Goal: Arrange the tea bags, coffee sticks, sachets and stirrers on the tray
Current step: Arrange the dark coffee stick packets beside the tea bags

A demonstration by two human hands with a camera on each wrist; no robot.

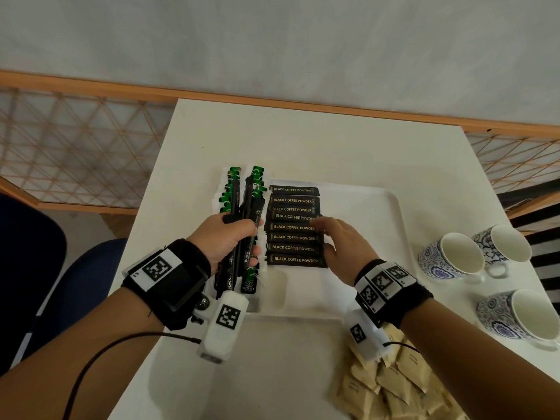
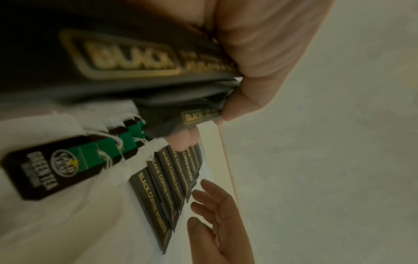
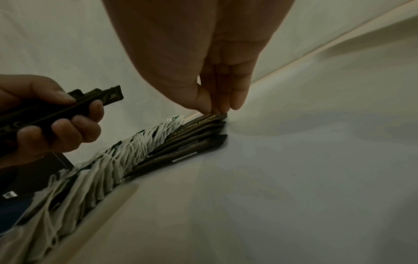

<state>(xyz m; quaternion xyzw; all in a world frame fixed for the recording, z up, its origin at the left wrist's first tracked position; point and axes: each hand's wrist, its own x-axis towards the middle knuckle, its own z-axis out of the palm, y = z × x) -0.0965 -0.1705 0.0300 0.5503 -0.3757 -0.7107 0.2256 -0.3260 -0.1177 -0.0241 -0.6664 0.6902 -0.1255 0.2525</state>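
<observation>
A white tray (image 1: 363,237) lies on a white table. Several black coffee sticks (image 1: 294,227) (image 2: 162,187) (image 3: 199,132) lie side by side on the tray in a column. Left of them runs a row of green tea bags (image 1: 253,278) (image 2: 38,167) (image 3: 101,166). My left hand (image 1: 245,234) (image 2: 233,107) (image 3: 68,121) grips a bundle of coffee sticks (image 1: 235,201) (image 2: 113,59) above the tea bags. My right hand (image 1: 324,231) (image 2: 203,200) (image 3: 221,107) touches the right ends of the laid sticks with straight fingers. No stirrers show.
A heap of beige sachets (image 1: 394,383) lies at the table's near right. Three blue-patterned mugs (image 1: 451,256) (image 1: 503,244) (image 1: 521,313) stand right of the tray. A blue chair (image 1: 75,268) is at the left, and a lattice railing (image 1: 75,131) runs behind the table.
</observation>
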